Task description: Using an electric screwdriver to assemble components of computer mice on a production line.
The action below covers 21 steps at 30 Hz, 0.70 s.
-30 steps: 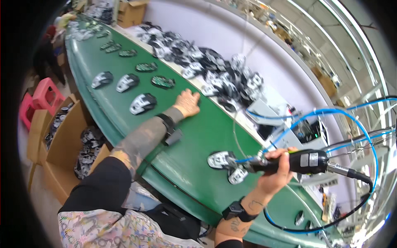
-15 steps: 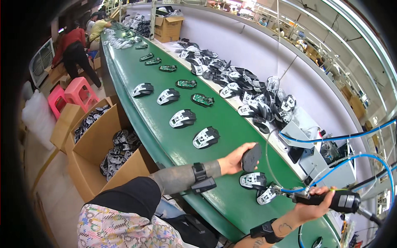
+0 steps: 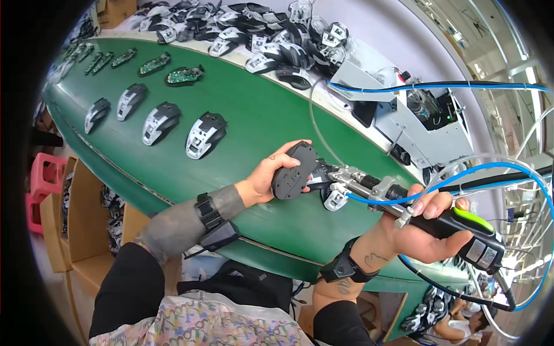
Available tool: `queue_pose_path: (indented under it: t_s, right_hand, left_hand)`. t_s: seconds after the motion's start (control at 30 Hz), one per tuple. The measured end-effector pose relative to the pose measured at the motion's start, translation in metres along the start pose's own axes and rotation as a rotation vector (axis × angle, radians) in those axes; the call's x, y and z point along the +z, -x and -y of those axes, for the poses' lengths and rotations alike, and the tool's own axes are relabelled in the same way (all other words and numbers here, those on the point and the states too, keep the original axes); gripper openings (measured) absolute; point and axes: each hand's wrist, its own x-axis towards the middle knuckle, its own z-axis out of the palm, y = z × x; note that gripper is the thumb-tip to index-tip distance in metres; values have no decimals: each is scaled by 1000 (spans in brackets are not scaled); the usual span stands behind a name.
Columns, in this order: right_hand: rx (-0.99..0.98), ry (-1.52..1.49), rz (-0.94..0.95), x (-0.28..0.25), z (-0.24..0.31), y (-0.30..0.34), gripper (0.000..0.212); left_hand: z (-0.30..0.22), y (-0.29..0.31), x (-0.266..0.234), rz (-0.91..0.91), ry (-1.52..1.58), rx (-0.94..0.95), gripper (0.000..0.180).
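My left hand (image 3: 264, 177) grips a black computer mouse (image 3: 293, 173), its flat underside turned up. In my right hand (image 3: 424, 230) is an electric screwdriver (image 3: 447, 226), its metal front end (image 3: 352, 177) pointing left at the mouse's right edge. I cannot tell whether the tip touches the mouse. Under that front end lies a white-and-grey mouse shell (image 3: 336, 199), partly hidden by the tool. Several more white-and-black mouse shells, the nearest one (image 3: 206, 135) included, lie in a row to the left. Beyond them are green circuit boards on black bases (image 3: 184, 75).
The green conveyor belt (image 3: 248, 115) runs under my hands. A heap of mouse shells (image 3: 271, 49) lines its far side. A grey machine (image 3: 412, 130) stands at the right, with a blue hose (image 3: 485, 167) nearby. Cardboard boxes (image 3: 92, 248) and a pink stool (image 3: 47, 176) are at the left.
My view has swung to the right and down. My left hand has turned the mouse underside up, and the screwdriver's front end is now close beside it.
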Motion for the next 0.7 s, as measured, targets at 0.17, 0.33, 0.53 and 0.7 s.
queue_pose_path:
  t_s: [0.17,0.33,0.53,0.7]
  right_hand:
    - [13,-80,68,1,3,3,49]
    - [47,-66,69,9,8,5,44]
    - [12,-72,53,13,8,6,44]
    - [21,-125,168,7,7,5,48]
  left_hand:
    - [3,7,3,28,-66,-21,55]
    - [-1,13,6,30,-105,-34,56]
    - [-4,13,2,83,-147,-40,65]
    - [-5,15,5,102,-102,-59,69]
